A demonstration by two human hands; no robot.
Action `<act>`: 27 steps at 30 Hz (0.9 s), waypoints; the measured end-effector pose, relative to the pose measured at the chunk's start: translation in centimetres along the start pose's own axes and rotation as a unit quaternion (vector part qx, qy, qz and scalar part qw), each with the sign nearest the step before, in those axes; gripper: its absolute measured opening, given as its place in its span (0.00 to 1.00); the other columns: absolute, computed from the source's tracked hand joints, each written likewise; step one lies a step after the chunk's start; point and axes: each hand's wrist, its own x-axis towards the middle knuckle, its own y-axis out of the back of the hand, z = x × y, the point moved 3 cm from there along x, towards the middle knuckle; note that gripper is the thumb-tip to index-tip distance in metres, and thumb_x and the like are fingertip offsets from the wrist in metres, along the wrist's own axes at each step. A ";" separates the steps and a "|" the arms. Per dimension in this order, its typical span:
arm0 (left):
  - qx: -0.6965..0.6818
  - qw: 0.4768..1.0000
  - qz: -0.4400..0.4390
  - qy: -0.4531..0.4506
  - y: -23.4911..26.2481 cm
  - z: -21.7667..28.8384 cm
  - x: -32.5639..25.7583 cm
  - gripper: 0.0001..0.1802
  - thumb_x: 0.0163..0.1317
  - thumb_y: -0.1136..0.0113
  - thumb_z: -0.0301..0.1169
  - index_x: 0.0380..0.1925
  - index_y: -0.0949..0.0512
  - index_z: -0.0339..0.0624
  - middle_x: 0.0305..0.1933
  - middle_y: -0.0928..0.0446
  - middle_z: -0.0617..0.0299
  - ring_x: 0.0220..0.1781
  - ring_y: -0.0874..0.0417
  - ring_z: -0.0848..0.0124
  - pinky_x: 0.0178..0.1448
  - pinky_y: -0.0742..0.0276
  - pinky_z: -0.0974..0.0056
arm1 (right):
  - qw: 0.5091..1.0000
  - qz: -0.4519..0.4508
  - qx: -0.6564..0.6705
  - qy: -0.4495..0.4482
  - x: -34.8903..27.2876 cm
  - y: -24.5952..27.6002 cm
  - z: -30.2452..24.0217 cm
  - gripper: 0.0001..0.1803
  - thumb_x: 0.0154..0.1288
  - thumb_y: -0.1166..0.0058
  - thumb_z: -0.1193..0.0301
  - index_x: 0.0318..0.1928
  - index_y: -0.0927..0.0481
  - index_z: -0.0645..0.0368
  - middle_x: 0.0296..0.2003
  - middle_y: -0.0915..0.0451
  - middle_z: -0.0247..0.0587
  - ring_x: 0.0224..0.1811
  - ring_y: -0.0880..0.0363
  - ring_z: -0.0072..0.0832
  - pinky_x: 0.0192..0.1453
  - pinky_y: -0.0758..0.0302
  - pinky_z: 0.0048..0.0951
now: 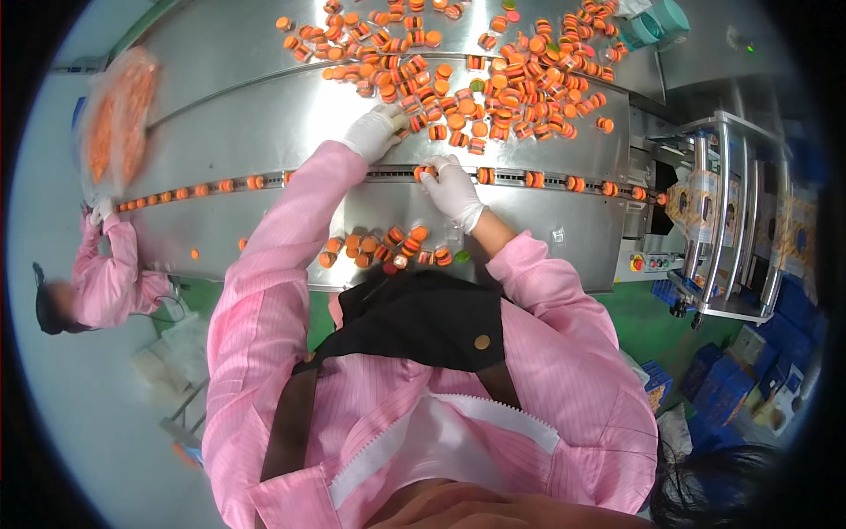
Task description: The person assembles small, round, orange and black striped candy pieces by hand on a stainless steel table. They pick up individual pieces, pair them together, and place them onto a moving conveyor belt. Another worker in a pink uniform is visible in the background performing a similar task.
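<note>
Over the narrow conveyor channel (511, 179), my gloved right hand (455, 192) pinches a small burger-shaped candy (424, 173) with orange ends and dark layers between. My left hand (372, 134), also in a white glove, rests farther back at the near left edge of a large pile of the same candies (511, 88). Its fingers curl round what appears to be one candy (403, 135), mostly hidden by the glove. Single candies sit spaced along the channel on both sides of my hands. A smaller group of candies (359, 247) lies close to my body.
At right, the channel leads into a wrapping machine (723, 212) with metal rollers and printed film. A clear bag of orange pieces (119, 123) lies far left, near a co-worker in pink (110, 264). Teal containers (656, 25) stand at back right; blue crates (727, 388) are below the machine.
</note>
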 end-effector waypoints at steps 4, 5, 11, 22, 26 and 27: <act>-0.063 0.998 0.010 0.010 -0.8 -0.2 0.8 0.11 0.53 0.40 0.27 0.38 0.26 0.46 0.43 0.28 0.58 0.50 0.27 0.57 0.52 0.29 0.57 | 0.989 0.044 -0.143 0.006 -0.6 1.6 -1.7 0.15 0.59 0.46 0.67 0.44 0.24 0.61 0.46 0.29 0.56 0.42 0.24 0.51 0.48 0.26 0.44; -0.065 0.997 0.032 0.016 -1.3 0.3 1.5 0.11 0.53 0.40 0.28 0.38 0.26 0.47 0.43 0.28 0.58 0.49 0.26 0.56 0.52 0.29 0.56 | 0.987 0.038 -0.156 -0.011 -0.6 2.4 -1.1 0.14 0.59 0.46 0.67 0.43 0.24 0.61 0.45 0.28 0.56 0.42 0.24 0.51 0.49 0.26 0.45; 0.004 0.997 0.080 -0.006 -2.2 -0.1 0.4 0.13 0.56 0.42 0.30 0.42 0.27 0.48 0.42 0.26 0.57 0.43 0.23 0.54 0.47 0.26 0.55 | 0.974 0.123 -0.188 -0.003 -1.1 3.6 0.1 0.17 0.58 0.44 0.67 0.47 0.27 0.59 0.47 0.30 0.50 0.40 0.23 0.48 0.45 0.24 0.44; -0.199 0.945 0.161 0.202 0.7 -0.2 -2.3 0.15 0.60 0.41 0.34 0.47 0.27 0.47 0.35 0.26 0.62 0.31 0.23 0.72 0.35 0.28 0.66 | 0.877 0.078 -0.462 0.111 3.7 5.8 -0.4 0.10 0.58 0.53 0.73 0.41 0.29 0.58 0.39 0.25 0.47 0.29 0.18 0.39 0.28 0.22 0.39; -0.493 0.786 0.230 0.294 2.5 1.1 -7.4 0.12 0.65 0.45 0.32 0.46 0.28 0.41 0.29 0.28 0.68 0.26 0.31 0.81 0.30 0.33 0.73 | 0.898 0.061 -0.430 0.072 4.3 6.1 -0.7 0.13 0.60 0.50 0.66 0.44 0.29 0.58 0.42 0.25 0.48 0.34 0.19 0.42 0.35 0.23 0.42; -0.535 0.746 0.251 0.305 2.3 0.8 -9.3 0.11 0.65 0.46 0.31 0.46 0.28 0.41 0.30 0.28 0.68 0.26 0.31 0.81 0.30 0.33 0.73 | 0.907 0.064 -0.411 0.059 4.0 6.3 -1.1 0.15 0.61 0.49 0.63 0.45 0.29 0.57 0.43 0.25 0.48 0.36 0.20 0.44 0.37 0.24 0.44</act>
